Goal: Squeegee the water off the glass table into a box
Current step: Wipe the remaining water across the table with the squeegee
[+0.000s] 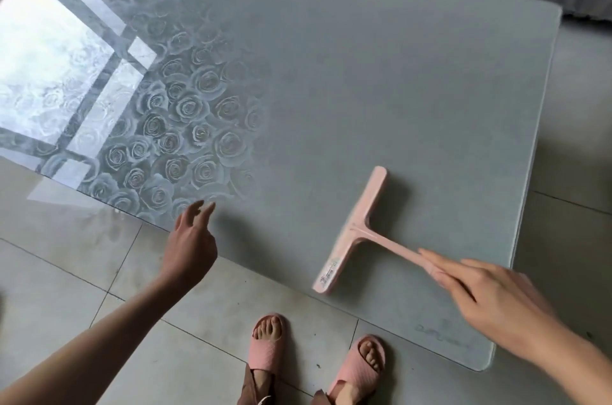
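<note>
1. Worktop (381, 80): a grey-green glass slab with rounded corners that fills most of my view. I log a rose pattern across its left part and a bright window reflection at its far left. A faint scribble shows near its near right corner.

2. Floor (82, 298): pale square tiles with dark joints, running along the worktop's near edge and past its right side.

3. Squeegee (356, 232): pink and T-shaped, lying on the right half of the worktop close to the near edge. The blade's long axis runs diagonally, its near end almost at the worktop's edge and its far end pointing away and slightly right. The handle leaves the blade's middle and points right and toward me. A small label sits near the blade's near end.

4. Right hand (490, 292): it comes in from the lower right, fingers nearly straight and laid over the handle's end. The thumb is hidden, so I cannot tell whether it clamps the handle.

5. Left hand (190, 242): relaxed and holding nothing, fingers loosely spread, at the worktop's near edge beside the roses and well left of the squeegee.

6. Slippers (268, 345): a pink pair on my operator's feet, standing on the floor below the squeegee.
</note>
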{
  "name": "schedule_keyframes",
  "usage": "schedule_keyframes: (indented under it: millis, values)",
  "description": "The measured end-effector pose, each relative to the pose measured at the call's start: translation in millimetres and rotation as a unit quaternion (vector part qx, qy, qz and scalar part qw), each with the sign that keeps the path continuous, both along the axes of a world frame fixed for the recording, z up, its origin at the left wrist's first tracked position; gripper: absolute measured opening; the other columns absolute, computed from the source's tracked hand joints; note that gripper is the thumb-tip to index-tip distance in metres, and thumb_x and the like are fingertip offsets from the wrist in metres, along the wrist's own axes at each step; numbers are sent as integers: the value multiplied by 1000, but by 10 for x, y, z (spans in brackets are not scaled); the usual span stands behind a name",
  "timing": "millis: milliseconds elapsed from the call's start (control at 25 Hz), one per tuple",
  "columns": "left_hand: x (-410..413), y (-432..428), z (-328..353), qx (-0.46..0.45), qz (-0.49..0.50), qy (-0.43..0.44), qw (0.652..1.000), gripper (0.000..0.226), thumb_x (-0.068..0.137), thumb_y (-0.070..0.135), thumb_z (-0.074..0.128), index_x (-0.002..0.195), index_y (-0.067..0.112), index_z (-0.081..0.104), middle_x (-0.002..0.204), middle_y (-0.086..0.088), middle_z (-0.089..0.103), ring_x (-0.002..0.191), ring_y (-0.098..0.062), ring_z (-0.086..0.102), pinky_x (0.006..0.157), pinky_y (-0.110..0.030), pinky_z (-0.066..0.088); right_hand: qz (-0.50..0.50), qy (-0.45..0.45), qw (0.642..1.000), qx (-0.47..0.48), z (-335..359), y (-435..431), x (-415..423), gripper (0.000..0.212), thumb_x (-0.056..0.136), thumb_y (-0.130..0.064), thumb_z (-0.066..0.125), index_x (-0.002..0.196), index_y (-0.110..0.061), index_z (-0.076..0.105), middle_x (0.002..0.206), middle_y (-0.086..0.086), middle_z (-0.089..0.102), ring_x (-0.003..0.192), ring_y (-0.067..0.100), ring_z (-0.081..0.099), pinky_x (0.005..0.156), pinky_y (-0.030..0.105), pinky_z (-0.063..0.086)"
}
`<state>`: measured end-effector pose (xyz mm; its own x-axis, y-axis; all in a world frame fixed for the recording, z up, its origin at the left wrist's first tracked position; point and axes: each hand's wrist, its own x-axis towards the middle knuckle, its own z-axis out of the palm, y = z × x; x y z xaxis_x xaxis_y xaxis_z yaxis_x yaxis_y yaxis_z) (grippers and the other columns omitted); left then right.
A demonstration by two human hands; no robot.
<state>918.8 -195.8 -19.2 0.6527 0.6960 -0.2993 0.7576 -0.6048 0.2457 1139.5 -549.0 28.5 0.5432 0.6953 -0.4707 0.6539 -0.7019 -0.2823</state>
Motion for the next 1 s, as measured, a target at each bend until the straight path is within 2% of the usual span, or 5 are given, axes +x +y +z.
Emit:
schedule_keyframes:
  millis: [280,480,600,800,1000]
  values:
    - [-471,494,-45,1,63,142,988,64,90,3,41,150,6,19,158,-18,10,143,-34,18,111,-41,27,95,38,994,46,-245,1971,-435,39,100,-38,28,139,-42,30,109,5,64,100,35,59,77,39,46]
    - [-712,797,-44,2,87,138,987,66,87,1,42,149,2,19,157,-21,13,141,-37,22,109,-43,29,94,-23,995,-2,159,1423,-226,47,90,-58,7,136,-61,5,89,-10,59,90,19,62,67,34,43]
    - [-796,980,-91,-77,201,102,971,59,86,-1,43,144,1,31,146,-24,34,132,-37,36,105,-44,34,94,-17,993,-64,159,1454,-402,45,95,-52,15,138,-61,7,87,-10,53,92,15,61,70,31,43]
    - [-725,1206,-102,-380,490,-109,777,47,92,-10,33,137,2,41,115,-15,59,105,-28,56,92,-37,41,113,22,993,2,-116,2774,-816,42,101,-39,25,142,-47,27,107,3,64,98,34,58,73,36,43]
    - [-791,1461,-120,-407,551,-172,708,50,89,-14,22,127,6,48,97,-11,64,87,-23,63,79,-34,48,85,6,996,-5,151,2344,-673,44,94,-52,16,136,-65,13,90,-9,61,85,22,58,69,36,46]
